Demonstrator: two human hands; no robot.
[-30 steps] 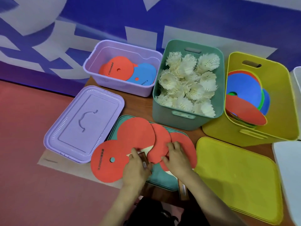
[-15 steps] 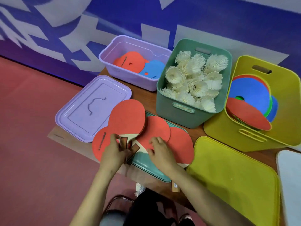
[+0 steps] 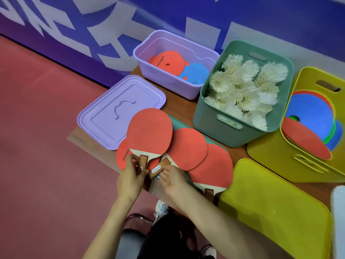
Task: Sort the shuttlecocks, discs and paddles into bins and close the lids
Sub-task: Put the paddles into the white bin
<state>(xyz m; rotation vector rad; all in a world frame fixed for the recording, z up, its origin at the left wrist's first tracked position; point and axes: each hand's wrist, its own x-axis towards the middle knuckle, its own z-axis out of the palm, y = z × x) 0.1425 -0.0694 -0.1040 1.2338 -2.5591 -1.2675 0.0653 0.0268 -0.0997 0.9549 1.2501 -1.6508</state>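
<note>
Purple lid (image 3: 119, 111): flat on the table (image 3: 179, 106), far left, off its bin.

Loose disc (image 3: 121, 156): red, by the lid's near corner. A second ago it lay fully exposed. Now the first paddle and my left hand cover most of it.

Left hand (image 3: 130, 178): fingers curled tight round the handle of the first paddle (image 3: 150, 131), as half a second ago. Its red blade overlaps the purple lid's corner and the second paddle's edge.

Right hand (image 3: 173, 181): half a second ago it lay flat on the paddle bases. It has since come onto the handle of the second paddle (image 3: 188, 148) and pinches the end, white label facing up.

Third paddle (image 3: 214, 167): untouched, partly under the second, handle toward me. All three paddles lie on the green lid (image 3: 179, 122).

Purple bin (image 3: 175, 90): open, behind the lids, holding binned discs (image 3: 166, 61), one red and one blue.

Green bin (image 3: 233, 135): open, heaped with white shuttlecocks (image 3: 242, 86).

Yellow bin (image 3: 270, 156): open, tipped toward me, with stacked discs (image 3: 309, 111) leaning inside in blue, green and red.

Yellow lid (image 3: 270, 212): flat, near right, just beside the third paddle.
</note>
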